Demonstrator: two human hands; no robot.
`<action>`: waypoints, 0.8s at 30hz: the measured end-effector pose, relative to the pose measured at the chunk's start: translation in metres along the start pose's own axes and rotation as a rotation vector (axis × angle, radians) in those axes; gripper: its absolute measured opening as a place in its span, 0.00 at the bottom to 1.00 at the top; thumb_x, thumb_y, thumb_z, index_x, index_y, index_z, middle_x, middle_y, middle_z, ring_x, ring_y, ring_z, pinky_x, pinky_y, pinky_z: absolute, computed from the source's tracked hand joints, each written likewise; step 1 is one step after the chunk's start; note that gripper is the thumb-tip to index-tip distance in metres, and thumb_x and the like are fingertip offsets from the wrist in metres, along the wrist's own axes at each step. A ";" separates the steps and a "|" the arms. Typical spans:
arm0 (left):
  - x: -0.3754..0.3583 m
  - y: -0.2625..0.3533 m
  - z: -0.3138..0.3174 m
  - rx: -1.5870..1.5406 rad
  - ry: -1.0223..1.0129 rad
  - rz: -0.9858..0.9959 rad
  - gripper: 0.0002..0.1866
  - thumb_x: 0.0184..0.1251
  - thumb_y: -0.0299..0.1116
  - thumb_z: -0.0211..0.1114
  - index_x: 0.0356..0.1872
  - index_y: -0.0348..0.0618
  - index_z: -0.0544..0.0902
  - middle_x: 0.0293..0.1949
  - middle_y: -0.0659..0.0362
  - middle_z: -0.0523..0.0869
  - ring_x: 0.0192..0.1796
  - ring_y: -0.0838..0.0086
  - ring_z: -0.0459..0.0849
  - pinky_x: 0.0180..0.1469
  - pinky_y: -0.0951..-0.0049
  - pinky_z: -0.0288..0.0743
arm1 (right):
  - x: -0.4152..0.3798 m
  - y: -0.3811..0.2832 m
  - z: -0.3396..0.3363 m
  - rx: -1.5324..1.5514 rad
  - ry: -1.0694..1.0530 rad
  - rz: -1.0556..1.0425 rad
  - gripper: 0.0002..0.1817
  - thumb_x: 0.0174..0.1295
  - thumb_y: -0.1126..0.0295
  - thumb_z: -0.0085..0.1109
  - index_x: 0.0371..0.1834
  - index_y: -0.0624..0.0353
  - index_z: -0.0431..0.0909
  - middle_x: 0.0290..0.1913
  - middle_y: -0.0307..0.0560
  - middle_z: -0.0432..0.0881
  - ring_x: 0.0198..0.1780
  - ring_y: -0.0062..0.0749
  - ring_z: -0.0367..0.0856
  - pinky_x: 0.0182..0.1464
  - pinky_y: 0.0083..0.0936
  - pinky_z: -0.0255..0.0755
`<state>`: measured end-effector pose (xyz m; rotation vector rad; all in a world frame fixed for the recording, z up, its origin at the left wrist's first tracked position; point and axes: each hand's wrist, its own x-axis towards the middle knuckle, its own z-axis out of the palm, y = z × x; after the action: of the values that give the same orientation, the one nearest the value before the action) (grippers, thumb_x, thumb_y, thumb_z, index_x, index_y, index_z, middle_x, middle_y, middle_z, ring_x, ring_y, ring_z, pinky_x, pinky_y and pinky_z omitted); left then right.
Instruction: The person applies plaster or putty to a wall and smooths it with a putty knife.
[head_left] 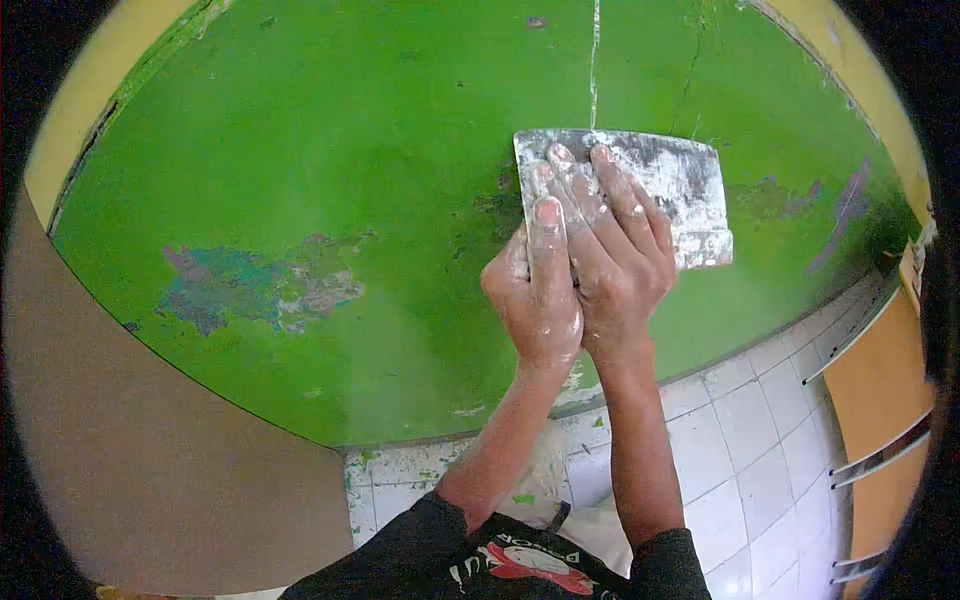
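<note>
Both of my hands hold a flat, broad metal scraper plate [697,190] smeared with white filler, up against the green wall [400,130]. My left hand [545,280] grips its left side, thumb lying on the face. My right hand [625,255] is pressed beside it, fingers spread over the plate's face and reaching near its top edge. White paste coats the fingers of both hands. A thin white line [595,70] runs down the wall to the plate's top edge. What lies behind the plate is hidden.
A patch of peeled paint [250,285] shows on the wall at left. Below are white floor tiles [745,430] with green flakes. A brown panel [170,440] stands at lower left, and orange-brown boards [880,390] with metal rods at right.
</note>
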<state>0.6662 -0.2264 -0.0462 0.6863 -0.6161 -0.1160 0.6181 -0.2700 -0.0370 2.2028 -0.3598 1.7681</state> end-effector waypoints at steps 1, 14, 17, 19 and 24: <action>-0.005 0.000 -0.006 0.041 -0.010 -0.023 0.16 0.78 0.33 0.59 0.28 0.33 0.78 0.26 0.69 0.76 0.31 0.84 0.68 0.30 0.75 0.66 | 0.002 0.000 -0.001 0.000 0.020 -0.017 0.13 0.59 0.69 0.60 0.45 0.53 0.89 0.54 0.41 0.88 0.67 0.43 0.79 0.68 0.42 0.67; -0.007 -0.002 -0.018 0.059 0.069 0.036 0.20 0.78 0.34 0.60 0.22 0.38 0.73 0.24 0.70 0.71 0.30 0.85 0.64 0.26 0.75 0.58 | -0.003 -0.008 0.004 0.048 0.016 -0.070 0.14 0.60 0.68 0.59 0.48 0.54 0.88 0.57 0.41 0.86 0.68 0.42 0.77 0.69 0.41 0.67; -0.038 -0.030 -0.045 0.249 0.052 -0.021 0.20 0.78 0.34 0.59 0.22 0.39 0.73 0.23 0.71 0.70 0.29 0.84 0.63 0.26 0.75 0.58 | -0.057 -0.009 0.012 0.030 -0.047 0.047 0.16 0.58 0.68 0.58 0.49 0.52 0.88 0.57 0.41 0.86 0.67 0.42 0.78 0.68 0.42 0.68; -0.037 -0.025 -0.036 0.174 0.105 -0.088 0.20 0.78 0.34 0.59 0.21 0.38 0.72 0.23 0.71 0.69 0.29 0.84 0.62 0.26 0.75 0.58 | -0.054 -0.012 0.009 0.037 -0.027 0.059 0.16 0.58 0.68 0.59 0.48 0.51 0.88 0.54 0.42 0.87 0.67 0.42 0.78 0.68 0.43 0.68; 0.001 0.005 -0.006 -0.005 0.089 0.004 0.20 0.78 0.35 0.59 0.22 0.38 0.74 0.23 0.71 0.71 0.29 0.84 0.65 0.27 0.75 0.59 | 0.019 -0.010 -0.003 0.007 0.035 -0.079 0.09 0.61 0.70 0.64 0.42 0.51 0.90 0.47 0.41 0.91 0.63 0.38 0.82 0.64 0.37 0.71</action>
<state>0.6701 -0.2195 -0.0456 0.6818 -0.5319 -0.0828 0.6235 -0.2600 -0.0186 2.1574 -0.2563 1.7659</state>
